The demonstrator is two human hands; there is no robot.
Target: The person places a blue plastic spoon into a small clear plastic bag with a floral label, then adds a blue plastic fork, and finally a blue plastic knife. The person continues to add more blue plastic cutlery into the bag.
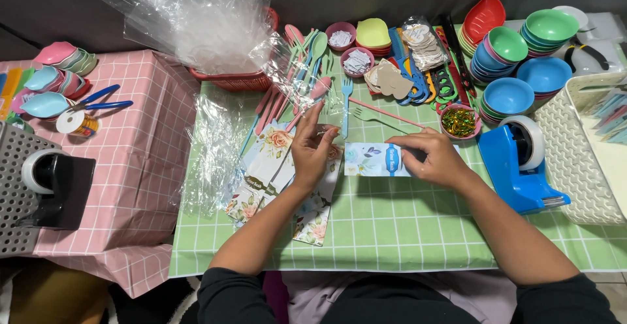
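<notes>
My right hand presses down on a small floral card with a blue band lying on the green checked tablecloth. My left hand hovers just left of that card, fingers apart and raised, over a fanned pile of floral paper cards. Whether its fingertips pinch anything is unclear. A blue plastic fork and a pink stick lie just beyond the hands.
A blue tape dispenser stands at the right, beside a white basket. Stacked coloured bowls, combs, spoons and small dishes fill the back. Clear plastic bags sit in a red basket. A pink table lies left.
</notes>
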